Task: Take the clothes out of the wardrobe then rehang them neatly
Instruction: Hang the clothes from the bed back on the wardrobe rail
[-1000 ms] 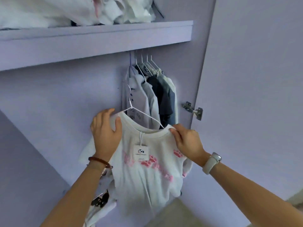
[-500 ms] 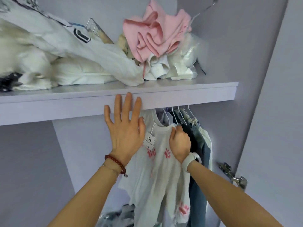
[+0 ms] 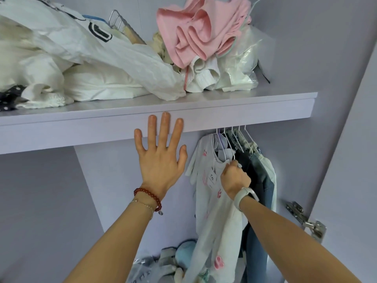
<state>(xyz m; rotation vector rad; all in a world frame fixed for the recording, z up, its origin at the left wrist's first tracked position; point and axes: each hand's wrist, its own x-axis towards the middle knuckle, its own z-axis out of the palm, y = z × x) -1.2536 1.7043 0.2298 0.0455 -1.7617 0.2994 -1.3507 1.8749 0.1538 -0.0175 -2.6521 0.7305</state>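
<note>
A white shirt with pink paw prints (image 3: 216, 217) hangs on a white wire hanger (image 3: 226, 149) under the wardrobe shelf, a paper tag at its neck. My right hand (image 3: 234, 177) is closed on the shirt's collar and hanger. To its right hang several other clothes (image 3: 259, 172) on wire hangers, dark, denim blue and pale. My left hand (image 3: 161, 158) is spread flat with fingers apart, holding nothing, its fingertips over the front edge of the shelf (image 3: 244, 115). The rail itself is hidden behind the shelf edge.
White bags and bedding (image 3: 81, 64), a crumpled pink garment (image 3: 202, 31) and plastic packets are piled on the shelf. More bundled clothes (image 3: 163, 266) lie at the wardrobe floor. The open door with a metal hinge (image 3: 306, 219) stands at right.
The paw-print shirt went from being held out in both hands up to the rail beside the other clothes. My left hand let go and spread open. The view tilted up.
</note>
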